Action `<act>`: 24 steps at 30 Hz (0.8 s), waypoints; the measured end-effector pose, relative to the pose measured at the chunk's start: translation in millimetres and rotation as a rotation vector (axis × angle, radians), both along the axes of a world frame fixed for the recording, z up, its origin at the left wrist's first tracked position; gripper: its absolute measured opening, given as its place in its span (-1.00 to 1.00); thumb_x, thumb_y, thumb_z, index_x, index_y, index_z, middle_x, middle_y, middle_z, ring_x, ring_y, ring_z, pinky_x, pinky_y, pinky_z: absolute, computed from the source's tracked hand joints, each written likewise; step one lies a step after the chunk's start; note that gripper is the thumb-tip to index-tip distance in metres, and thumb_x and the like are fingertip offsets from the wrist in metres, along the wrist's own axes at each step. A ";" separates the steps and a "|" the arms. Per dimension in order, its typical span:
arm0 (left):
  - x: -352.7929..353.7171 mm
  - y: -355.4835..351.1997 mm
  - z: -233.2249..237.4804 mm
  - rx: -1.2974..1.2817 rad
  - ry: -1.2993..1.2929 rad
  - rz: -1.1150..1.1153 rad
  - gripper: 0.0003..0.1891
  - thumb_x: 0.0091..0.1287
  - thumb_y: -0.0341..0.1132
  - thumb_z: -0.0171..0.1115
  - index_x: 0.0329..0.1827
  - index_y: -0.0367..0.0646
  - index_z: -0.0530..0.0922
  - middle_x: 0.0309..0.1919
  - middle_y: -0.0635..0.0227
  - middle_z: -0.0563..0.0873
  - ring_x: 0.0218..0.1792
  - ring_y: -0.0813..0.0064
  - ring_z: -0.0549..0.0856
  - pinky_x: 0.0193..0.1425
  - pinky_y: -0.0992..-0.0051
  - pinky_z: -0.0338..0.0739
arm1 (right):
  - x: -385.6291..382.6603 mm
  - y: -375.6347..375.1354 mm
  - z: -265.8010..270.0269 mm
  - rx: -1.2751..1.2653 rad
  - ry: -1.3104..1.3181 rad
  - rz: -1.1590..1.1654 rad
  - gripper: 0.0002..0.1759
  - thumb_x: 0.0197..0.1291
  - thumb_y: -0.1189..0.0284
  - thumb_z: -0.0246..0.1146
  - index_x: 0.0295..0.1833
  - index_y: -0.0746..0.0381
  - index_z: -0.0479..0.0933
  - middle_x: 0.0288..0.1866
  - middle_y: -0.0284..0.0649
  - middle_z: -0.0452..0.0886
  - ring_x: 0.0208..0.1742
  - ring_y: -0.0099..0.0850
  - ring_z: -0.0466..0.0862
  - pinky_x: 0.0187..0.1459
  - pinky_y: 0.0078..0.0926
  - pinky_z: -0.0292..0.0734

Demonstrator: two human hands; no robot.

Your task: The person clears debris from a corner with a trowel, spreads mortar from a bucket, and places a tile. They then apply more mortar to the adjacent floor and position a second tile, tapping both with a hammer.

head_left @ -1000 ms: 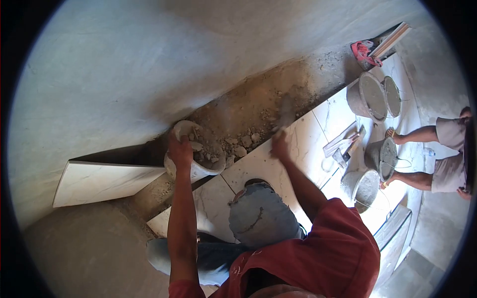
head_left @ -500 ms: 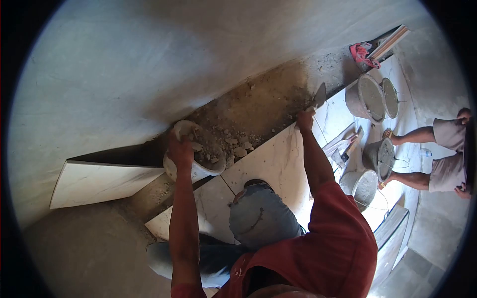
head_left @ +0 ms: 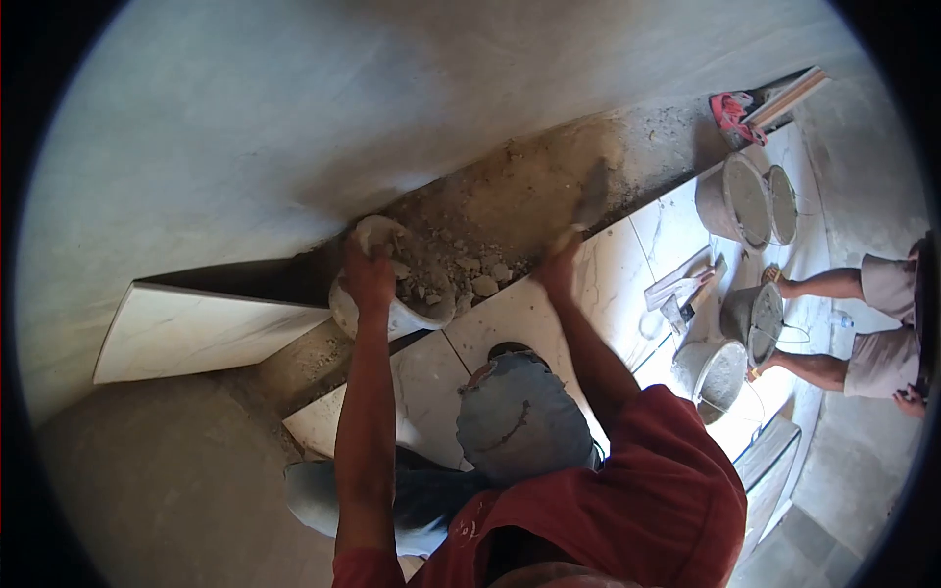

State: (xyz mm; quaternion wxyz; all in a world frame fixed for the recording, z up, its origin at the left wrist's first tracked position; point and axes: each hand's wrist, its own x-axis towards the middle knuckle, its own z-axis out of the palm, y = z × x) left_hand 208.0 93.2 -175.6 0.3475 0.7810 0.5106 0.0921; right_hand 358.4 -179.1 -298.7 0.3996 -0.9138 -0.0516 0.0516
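Note:
My left hand [head_left: 370, 279] grips the rim of a pale bucket [head_left: 404, 318] that lies tipped, its mouth facing the rubble. Chunks of broken mortar [head_left: 484, 285] and loose debris lie in and in front of that mouth. In my right hand [head_left: 559, 269] is a trowel [head_left: 592, 196], blurred by motion, its blade pointing away from me over the dirt strip [head_left: 500, 186]. This hand is just above the edge of the marble-look floor tiles [head_left: 613, 269], to the right of the rubble.
A loose tile [head_left: 211, 333] leans by the wall at left. Several buckets of grey mix [head_left: 750, 201] stand on the right, near another person's legs [head_left: 828, 284]. Hand tools [head_left: 686, 294] lie on the tiles. A pink item [head_left: 733, 116] is at the strip's far end.
My right hand has swung left with the trowel, closer to the bucket and rubble. My left hand stays on the bucket rim. The view has shifted slightly.

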 end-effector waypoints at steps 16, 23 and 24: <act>4.4 0.7 12.0 -0.074 0.069 0.031 -0.42 0.22 -0.17 0.05 0.32 -0.08 0.20 0.26 0.17 0.35 0.32 0.18 0.28 0.30 -0.19 -0.04 | -52.6 -25.2 81.3 0.120 0.853 0.057 -0.45 0.22 0.30 0.03 0.31 0.01 0.06 -0.40 -0.17 0.48 -0.64 -0.40 0.48 -0.71 -0.40 0.41; 1.7 -5.3 11.4 -0.052 0.080 0.027 -0.39 0.16 -0.27 0.09 0.32 -0.09 0.19 0.28 0.17 0.32 0.32 0.18 0.27 0.30 -0.22 -0.06 | -82.0 8.9 79.1 0.074 1.021 0.412 -0.46 0.25 0.26 0.03 0.32 0.12 0.14 -0.51 -0.24 0.42 -0.59 -0.47 0.46 -0.60 -0.42 0.41; 2.5 -5.2 12.9 -0.061 0.082 0.029 -0.39 0.15 -0.29 0.09 0.32 -0.09 0.19 0.28 0.16 0.32 0.32 0.17 0.27 0.29 -0.23 -0.08 | -82.5 15.4 78.5 0.137 1.139 0.416 -0.44 0.25 0.27 0.03 0.33 0.16 0.13 -0.51 -0.25 0.42 -0.58 -0.48 0.45 -0.59 -0.43 0.41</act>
